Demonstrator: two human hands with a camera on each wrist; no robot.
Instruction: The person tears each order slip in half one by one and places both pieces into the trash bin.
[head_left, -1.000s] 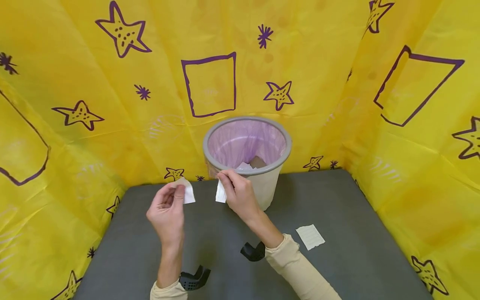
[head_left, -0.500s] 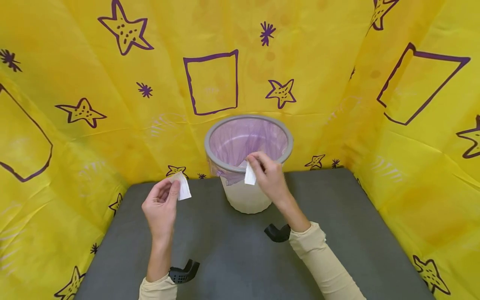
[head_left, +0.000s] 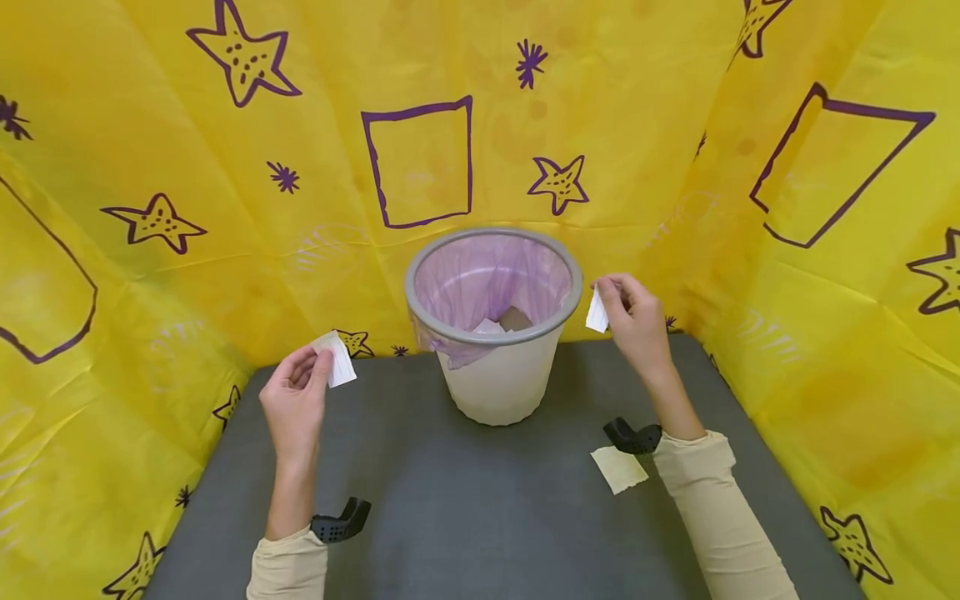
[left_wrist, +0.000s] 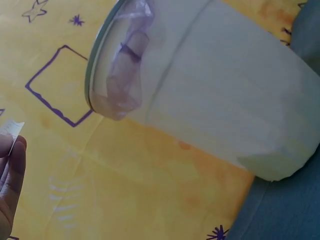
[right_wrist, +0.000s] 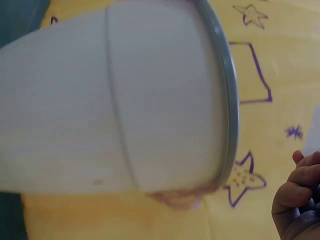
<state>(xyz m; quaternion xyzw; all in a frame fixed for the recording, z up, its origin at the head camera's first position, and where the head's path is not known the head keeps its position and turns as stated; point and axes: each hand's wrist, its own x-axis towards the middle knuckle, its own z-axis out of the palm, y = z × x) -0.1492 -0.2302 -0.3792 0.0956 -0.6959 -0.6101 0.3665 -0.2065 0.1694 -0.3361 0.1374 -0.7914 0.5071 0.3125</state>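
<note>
To the left of the bin, my left hand (head_left: 296,400) pinches a small white paper piece (head_left: 341,363) between thumb and fingers. My right hand (head_left: 639,325) is raised just right of the bin's rim and pinches another white paper piece (head_left: 597,313). Between the hands stands a whitish waste bin (head_left: 498,379) with a grey rim and a thin purple liner (head_left: 480,279). Inside it lie white paper scraps (head_left: 489,326) and a brownish piece (head_left: 514,319). In the right wrist view, the paper (right_wrist: 313,132) held by the right hand (right_wrist: 302,195) is partly cut off by the frame edge.
One pale paper piece (head_left: 619,470) lies on the dark grey table (head_left: 465,508), by the black wrist mount (head_left: 632,437) on the right arm. Another black mount (head_left: 341,521) is on the left wrist. Yellow cloth walls (head_left: 420,50) with purple drawings enclose the table's back and sides.
My right hand has moved right with its paper, from in front of the bin to beyond its right side. My left hand has drifted slightly left and up, still holding its paper.
</note>
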